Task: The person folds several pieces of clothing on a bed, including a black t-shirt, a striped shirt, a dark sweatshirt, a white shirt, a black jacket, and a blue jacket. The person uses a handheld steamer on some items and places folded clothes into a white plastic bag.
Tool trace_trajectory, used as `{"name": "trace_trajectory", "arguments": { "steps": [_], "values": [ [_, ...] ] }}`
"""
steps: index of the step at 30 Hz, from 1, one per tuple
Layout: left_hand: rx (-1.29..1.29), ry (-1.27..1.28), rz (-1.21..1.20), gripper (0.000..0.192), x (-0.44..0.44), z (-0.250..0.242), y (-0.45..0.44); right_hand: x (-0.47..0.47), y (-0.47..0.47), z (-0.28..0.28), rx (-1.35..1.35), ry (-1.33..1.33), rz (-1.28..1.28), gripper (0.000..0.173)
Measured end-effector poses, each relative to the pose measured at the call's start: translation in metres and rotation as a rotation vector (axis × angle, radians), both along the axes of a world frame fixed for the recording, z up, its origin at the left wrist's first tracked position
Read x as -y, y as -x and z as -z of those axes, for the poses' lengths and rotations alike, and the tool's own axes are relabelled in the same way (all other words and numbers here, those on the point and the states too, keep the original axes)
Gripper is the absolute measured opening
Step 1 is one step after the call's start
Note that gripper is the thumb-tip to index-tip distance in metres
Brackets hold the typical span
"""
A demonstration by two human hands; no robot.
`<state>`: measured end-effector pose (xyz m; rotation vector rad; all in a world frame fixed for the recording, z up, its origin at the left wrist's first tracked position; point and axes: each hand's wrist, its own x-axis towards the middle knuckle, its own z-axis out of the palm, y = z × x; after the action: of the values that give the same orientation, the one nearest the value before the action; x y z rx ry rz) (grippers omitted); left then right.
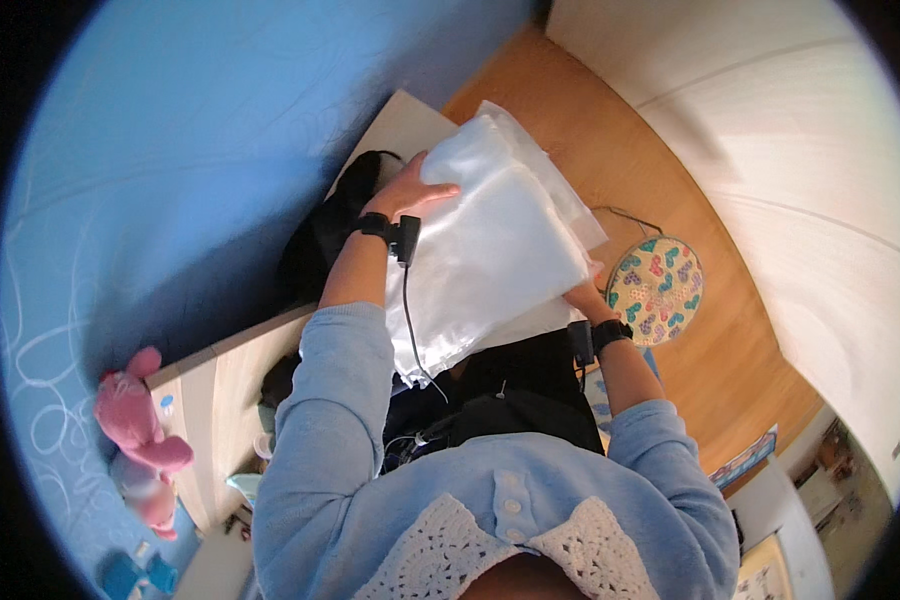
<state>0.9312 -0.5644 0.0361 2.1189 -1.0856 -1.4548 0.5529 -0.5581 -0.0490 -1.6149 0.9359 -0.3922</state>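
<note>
In front of me is a stack of clear plastic bags or film sheets (487, 240), whitish and shiny, tilted across my view. My left hand (412, 191) holds its left edge, thumb spread over the top and the other fingers along the side. On the lower right, my right hand (586, 291) grips the stack's edge, its fingers partly hidden beneath the plastic. Each wrist wears a black strap with a small box; a black cable hangs from the left one (405, 240) across the plastic.
A round stool (656, 291) with a heart-patterned seat stands on the wooden floor (727, 300) at right. Pink plush toys (139, 420) sit at left near a light wooden furniture panel (195, 420). A blue patterned wall (157, 187) rises at left, with a black item (315, 247) before it.
</note>
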Motion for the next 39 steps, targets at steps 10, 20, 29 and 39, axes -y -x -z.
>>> {"name": "trace_trajectory", "arguments": {
  "steps": [10,20,29,39],
  "values": [
    [-0.206,0.065,-0.165,0.073,-0.008,-0.02,0.084,-0.011,0.034,-0.119,0.072,-0.042,0.236,0.05],
    [0.006,0.282,0.155,0.084,0.04,-0.052,0.312,0.015,0.282,-0.141,0.25,-0.397,0.408,0.045],
    [0.532,0.265,0.228,0.095,0.053,0.023,0.521,0.069,0.404,-0.047,0.483,-0.947,0.888,0.036],
    [0.461,0.154,0.169,0.091,0.062,0.008,0.517,-0.065,0.426,-0.059,0.392,-0.734,1.115,0.048]
  ]
}}
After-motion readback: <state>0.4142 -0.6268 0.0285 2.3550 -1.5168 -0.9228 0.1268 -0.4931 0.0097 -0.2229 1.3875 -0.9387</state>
